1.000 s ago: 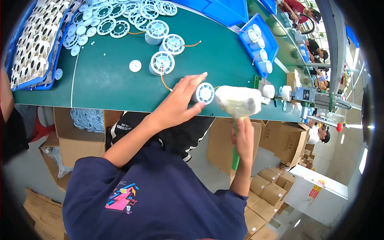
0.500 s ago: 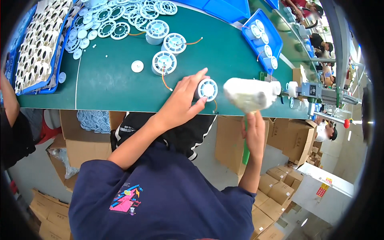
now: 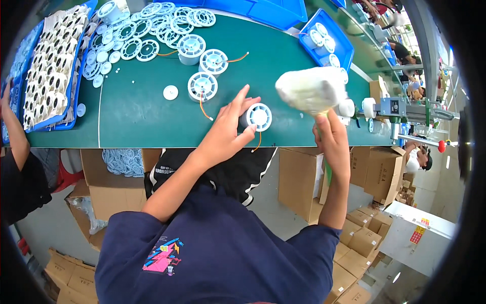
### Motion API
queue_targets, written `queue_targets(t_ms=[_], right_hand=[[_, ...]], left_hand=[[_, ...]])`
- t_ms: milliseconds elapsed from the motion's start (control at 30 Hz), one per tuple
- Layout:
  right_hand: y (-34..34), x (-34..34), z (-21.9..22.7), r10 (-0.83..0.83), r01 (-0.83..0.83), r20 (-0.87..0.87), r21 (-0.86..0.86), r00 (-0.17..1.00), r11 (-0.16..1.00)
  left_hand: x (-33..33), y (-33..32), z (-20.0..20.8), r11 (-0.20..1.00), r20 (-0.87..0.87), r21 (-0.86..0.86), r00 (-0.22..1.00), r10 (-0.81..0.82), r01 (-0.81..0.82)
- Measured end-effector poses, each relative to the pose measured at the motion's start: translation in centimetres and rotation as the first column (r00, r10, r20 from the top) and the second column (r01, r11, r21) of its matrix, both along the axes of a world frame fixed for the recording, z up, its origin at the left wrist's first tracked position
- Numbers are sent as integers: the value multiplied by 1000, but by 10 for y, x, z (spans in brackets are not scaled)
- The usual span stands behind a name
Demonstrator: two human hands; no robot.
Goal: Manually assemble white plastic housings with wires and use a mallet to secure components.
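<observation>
A white cylindrical motor [image 3: 259, 117] with a spoked round top stands near the table's front edge, an orange wire trailing from it. My left hand [image 3: 225, 126] steadies it from the left, thumb against its near side and fingers stretched along the far side. My right hand [image 3: 334, 144] is wrapped round the green handle of a mallet [image 3: 311, 91]. Its head, covered in white wrapping, is raised to the right of the motor, apart from it. Farther back stand similar motors, one [image 3: 202, 86] with an orange wire, beside a small white disc [image 3: 170, 92].
Pale spoked rings [image 3: 147, 50] and small discs pile up at the back left, beside a blue tray [image 3: 76, 101] of white parts. Another blue tray [image 3: 344, 48] holds motors. A metal press fixture [image 3: 397, 109] stands at right. Someone's arm [image 3: 15, 126] shows at far left.
The mallet and my right hand have moved up and farther over the table. My left hand stays at the motor. The whole view has shifted slightly.
</observation>
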State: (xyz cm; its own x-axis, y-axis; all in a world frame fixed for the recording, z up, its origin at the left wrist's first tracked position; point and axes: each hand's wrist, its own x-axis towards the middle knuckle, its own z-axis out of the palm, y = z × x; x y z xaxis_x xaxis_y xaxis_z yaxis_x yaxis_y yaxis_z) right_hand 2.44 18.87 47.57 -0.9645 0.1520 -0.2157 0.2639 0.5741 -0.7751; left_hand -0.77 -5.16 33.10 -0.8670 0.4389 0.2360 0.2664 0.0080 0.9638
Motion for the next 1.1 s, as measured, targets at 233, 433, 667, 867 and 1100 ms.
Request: queue_targets(t_ms=[233,433,667,867,1100], right_hand=[[-11,-17,-8,312,-265,-85,352,946,898],[-16,-48,-92,158,82,-385,538,909,839],[-72,-7,-99,222,74,-660,389,717,918],[-83,11,-100,306,20,-527,526,793,851],[-31,-42,-64,101,97,-685,245,722,965]], left_hand=[[3,-1,-1,998,66,42,997,39,-42],[33,-20,9,913,-138,-142,921,365,-383],[37,-43,14,772,-227,-255,812,537,-582],[6,-24,12,746,-279,-295,801,530,-597],[-5,-44,10,868,-244,-219,886,393,-445]])
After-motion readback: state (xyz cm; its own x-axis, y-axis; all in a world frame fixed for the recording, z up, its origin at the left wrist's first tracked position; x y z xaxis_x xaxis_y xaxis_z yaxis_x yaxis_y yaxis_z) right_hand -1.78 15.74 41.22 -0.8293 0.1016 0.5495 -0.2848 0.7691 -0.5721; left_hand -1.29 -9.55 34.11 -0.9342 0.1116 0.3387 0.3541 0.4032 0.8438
